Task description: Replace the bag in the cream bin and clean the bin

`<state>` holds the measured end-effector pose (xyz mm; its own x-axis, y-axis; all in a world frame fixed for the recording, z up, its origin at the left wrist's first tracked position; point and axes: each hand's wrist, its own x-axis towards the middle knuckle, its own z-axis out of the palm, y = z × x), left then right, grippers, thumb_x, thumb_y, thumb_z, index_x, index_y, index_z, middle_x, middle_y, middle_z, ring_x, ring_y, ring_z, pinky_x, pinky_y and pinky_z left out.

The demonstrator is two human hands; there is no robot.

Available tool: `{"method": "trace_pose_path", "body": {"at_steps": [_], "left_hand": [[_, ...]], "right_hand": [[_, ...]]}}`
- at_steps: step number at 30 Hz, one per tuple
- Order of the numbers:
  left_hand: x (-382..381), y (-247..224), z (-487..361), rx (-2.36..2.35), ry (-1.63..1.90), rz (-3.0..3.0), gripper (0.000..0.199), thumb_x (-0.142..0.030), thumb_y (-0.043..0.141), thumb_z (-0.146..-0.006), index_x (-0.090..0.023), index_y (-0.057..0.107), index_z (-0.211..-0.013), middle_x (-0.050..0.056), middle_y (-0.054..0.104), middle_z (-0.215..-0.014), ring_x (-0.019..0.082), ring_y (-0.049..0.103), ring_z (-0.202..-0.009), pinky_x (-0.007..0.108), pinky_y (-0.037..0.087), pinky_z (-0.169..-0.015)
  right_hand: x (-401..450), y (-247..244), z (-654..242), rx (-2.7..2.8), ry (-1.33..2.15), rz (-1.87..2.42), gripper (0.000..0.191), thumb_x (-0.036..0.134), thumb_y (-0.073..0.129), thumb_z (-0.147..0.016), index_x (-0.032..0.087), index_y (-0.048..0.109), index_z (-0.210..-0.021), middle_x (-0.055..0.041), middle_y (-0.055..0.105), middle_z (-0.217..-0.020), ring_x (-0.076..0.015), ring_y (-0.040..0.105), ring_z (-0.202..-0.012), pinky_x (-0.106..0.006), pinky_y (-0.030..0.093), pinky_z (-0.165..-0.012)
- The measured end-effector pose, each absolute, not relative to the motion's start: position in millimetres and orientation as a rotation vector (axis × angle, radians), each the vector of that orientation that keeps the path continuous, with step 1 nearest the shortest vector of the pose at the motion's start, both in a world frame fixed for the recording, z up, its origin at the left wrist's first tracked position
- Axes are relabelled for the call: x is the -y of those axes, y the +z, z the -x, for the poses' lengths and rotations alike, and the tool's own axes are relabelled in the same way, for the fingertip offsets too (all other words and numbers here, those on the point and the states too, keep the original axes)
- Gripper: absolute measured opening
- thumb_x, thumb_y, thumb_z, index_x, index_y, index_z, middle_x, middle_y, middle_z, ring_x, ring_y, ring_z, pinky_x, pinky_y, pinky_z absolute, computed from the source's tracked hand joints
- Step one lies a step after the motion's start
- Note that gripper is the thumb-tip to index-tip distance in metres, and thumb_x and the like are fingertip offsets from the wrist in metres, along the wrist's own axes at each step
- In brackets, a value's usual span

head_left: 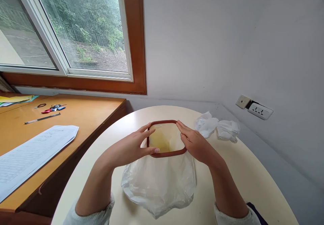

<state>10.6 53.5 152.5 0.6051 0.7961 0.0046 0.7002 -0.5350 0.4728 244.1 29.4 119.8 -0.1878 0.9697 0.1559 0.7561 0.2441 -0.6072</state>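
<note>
A small bin with a rounded rectangular brown rim point(168, 155) stands on the round table, its inside yellowish. A thin white plastic bag point(162, 184) hangs out from under the rim and spreads toward me, hiding the outer walls. My left hand point(134, 145) holds the rim's left side, with thumb and fingertips reaching over it and parted. On the opposite side my right hand point(194, 142) presses against the rim, its fingers close together and pointing to the far right corner.
Two crumpled white plastic bags point(217, 128) lie at the table's right back edge. A wooden desk point(101, 112) on the left bears papers point(37, 157), a pen point(42, 118) and keys point(54, 108). A wall socket point(260, 111) is at the right.
</note>
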Motion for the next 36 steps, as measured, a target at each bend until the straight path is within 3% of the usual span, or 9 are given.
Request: {"method": "trace_pose_path", "body": {"at_steps": [5,10,16,20,25,36], "left_hand": [[-52.2,154.8,-11.0,-1.182,0.311,-2.406,0.057,-0.058,0.043,-0.08,-0.031,0.041,-0.131,0.003,0.039,-0.138,0.027,0.045,-0.12,0.031,0.046,-0.086],[-50.9,154.8,-10.6,-1.183,0.309,-2.409,0.054,-0.058,0.042,-0.081,-0.03,0.044,-0.127,0.003,0.036,-0.141,0.026,0.047,-0.117,0.029,0.046,-0.083],[-50.8,155.3,-11.1,-1.171,0.3,-2.414,0.054,-0.058,0.041,-0.081,-0.03,0.043,-0.127,0.004,0.038,-0.139,0.025,0.05,-0.113,0.029,0.047,-0.081],[-51.3,155.4,-11.3,-1.181,0.288,-2.408,0.054,-0.058,0.041,-0.081,-0.029,0.044,-0.126,0.004,0.037,-0.139,0.026,0.049,-0.115,0.028,0.047,-0.08],[-51.5,152.7,-10.0,-1.186,0.314,-2.406,0.056,-0.059,0.042,-0.08,-0.03,0.042,-0.128,0.004,0.035,-0.141,0.026,0.047,-0.116,0.029,0.046,-0.083],[-54.7,147.3,-8.6,-1.182,0.312,-2.362,0.06,-0.06,0.044,-0.078,-0.031,0.04,-0.131,0.005,0.027,-0.146,0.027,0.048,-0.116,0.032,0.043,-0.088]], "right_hand": [[-28.6,120.9,-242.0,2.036,0.426,1.599,0.051,0.028,0.023,-0.091,0.014,0.028,-0.14,-0.0062,0.029,-0.145,-0.0182,0.029,-0.132,-0.036,0.028,-0.106],[-27.1,123.3,-240.8,2.068,0.296,1.612,0.048,0.027,0.024,-0.091,0.013,0.037,-0.135,-0.0099,0.042,-0.138,-0.0188,0.036,-0.128,-0.036,0.029,-0.103],[-24.8,126.0,-240.7,2.039,0.4,1.661,0.048,0.029,0.022,-0.092,0.017,0.036,-0.136,-0.0079,0.054,-0.126,-0.0195,0.049,-0.114,-0.032,0.035,-0.093],[-24.0,126.2,-240.0,2.026,0.438,1.717,0.048,0.031,0.021,-0.092,0.019,0.036,-0.136,-0.007,0.063,-0.105,-0.0201,0.056,-0.097,-0.031,0.039,-0.08],[-23.6,126.4,-239.5,2.024,0.46,1.808,0.05,0.034,0.019,-0.092,0.02,0.029,-0.139,-0.0048,0.063,-0.081,-0.0195,0.058,-0.08,-0.029,0.038,-0.069],[-25.1,125.1,-239.4,2.088,0.413,1.88,0.051,0.033,0.016,-0.092,0.022,0.027,-0.14,-0.003,0.057,-0.064,-0.0187,0.053,-0.065,-0.027,0.032,-0.056]]}}
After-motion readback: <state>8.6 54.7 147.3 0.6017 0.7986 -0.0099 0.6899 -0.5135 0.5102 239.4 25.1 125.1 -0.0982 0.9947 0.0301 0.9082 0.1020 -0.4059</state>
